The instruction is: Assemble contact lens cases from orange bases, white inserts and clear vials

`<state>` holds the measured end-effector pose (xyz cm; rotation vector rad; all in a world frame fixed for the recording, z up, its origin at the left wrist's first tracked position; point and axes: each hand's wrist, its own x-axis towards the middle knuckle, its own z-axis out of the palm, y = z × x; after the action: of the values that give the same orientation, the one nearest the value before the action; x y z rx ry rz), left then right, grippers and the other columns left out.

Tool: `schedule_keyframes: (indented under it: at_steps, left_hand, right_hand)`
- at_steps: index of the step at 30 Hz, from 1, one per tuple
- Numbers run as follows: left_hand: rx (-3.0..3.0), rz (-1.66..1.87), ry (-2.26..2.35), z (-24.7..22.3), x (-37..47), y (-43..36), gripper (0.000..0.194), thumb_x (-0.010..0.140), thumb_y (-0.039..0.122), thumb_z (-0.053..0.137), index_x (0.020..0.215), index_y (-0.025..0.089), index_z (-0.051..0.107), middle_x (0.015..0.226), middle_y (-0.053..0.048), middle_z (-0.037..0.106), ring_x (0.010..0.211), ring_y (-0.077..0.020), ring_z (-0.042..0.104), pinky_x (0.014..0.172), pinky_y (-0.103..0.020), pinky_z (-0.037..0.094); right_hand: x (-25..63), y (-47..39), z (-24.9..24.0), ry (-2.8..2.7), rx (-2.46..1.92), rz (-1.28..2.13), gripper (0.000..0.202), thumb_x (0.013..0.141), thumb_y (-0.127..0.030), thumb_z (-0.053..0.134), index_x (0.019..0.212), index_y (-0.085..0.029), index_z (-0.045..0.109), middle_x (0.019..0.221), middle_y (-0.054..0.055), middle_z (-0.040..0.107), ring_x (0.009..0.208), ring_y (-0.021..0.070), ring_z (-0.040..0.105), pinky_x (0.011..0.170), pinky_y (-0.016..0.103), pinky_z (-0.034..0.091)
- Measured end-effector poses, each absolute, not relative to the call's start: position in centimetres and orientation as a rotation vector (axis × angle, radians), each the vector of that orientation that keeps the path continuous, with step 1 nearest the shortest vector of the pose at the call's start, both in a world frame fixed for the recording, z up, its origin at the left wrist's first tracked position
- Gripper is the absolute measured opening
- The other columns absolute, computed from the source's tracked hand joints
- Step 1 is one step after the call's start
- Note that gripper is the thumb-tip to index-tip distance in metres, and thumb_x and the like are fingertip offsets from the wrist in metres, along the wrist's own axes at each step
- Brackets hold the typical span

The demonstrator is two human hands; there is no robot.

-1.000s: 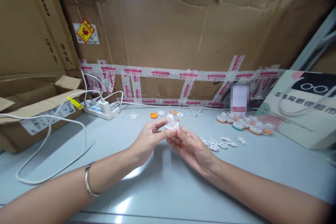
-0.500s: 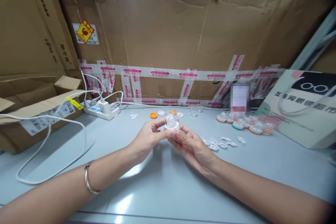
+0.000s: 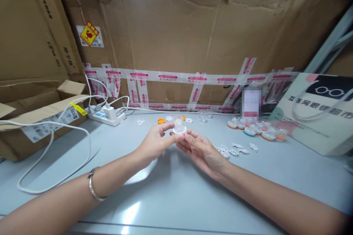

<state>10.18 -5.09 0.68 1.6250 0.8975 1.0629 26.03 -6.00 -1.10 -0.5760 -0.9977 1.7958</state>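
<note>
One clear plastic dome (image 3: pixel 178 120) on white base (image 3: pixel 179 131) held upright above counter (image 3: pixel 165 205), between both hands. Base pinched by left hand (image 3: pixel 154 144), fingers closed down to its width; lower edge held by curled fingers of right hand (image 3: pixel 204 153). Orange and white discs (image 3: pixel 161 121) laid out beyond. White pieces (image 3: pixel 234 152) scattered just past right hand; similar domes (image 3: pixel 267 133) grouped farther right, near paper bag (image 3: pixel 317 125).

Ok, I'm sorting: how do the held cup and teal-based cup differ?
The held cup shows a white bottom edge, the teal-based cup a teal one. The held cup is in the left hand and right hand; the teal-based cup sits on the table. Both have clear tops.
</note>
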Motion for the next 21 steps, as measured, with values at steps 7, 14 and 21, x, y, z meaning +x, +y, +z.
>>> schedule_keyframes:
  at_steps: [7,14,21]
  left_hand:
    - [2.128,1.182,1.116,-0.6,10.7,-5.7,0.035,0.076,0.028,0.063,0.111,0.025,0.061,0.123,-0.004,0.058,0.12,-0.0237,0.045,0.103,-0.041,0.033]
    - [2.223,1.242,1.164,-0.7,10.0,-5.1,0.055,0.077,0.035,0.063,0.128,0.028,0.044,0.133,-0.008,0.046,0.123,-0.0251,0.042,0.096,-0.044,0.039]
    - [2.2,1.481,1.281,0.4,7.2,-1.1,0.021,0.082,0.03,0.055,0.1,0.021,0.061,0.113,-0.006,0.059,0.106,-0.0202,0.054,0.086,-0.033,0.045]
  right_hand:
    - [26.1,-5.9,-0.9,-1.267,-0.822,1.53,0.039,0.067,-0.029,0.074,0.101,-0.023,0.056,0.088,0.0,0.068,0.088,0.0152,0.063,0.086,0.032,0.044]
    - [29.3,-2.1,-0.6,-1.494,-1.11,1.134,0.036,0.068,-0.042,0.067,0.094,-0.017,0.064,0.098,0.007,0.067,0.095,0.0206,0.061,0.087,0.034,0.043]
    - [38.0,3.5,-0.8,-1.775,-1.694,0.499,0.031,0.064,-0.036,0.066,0.087,-0.015,0.06,0.083,0.009,0.069,0.077,0.0216,0.063,0.065,0.03,0.046]
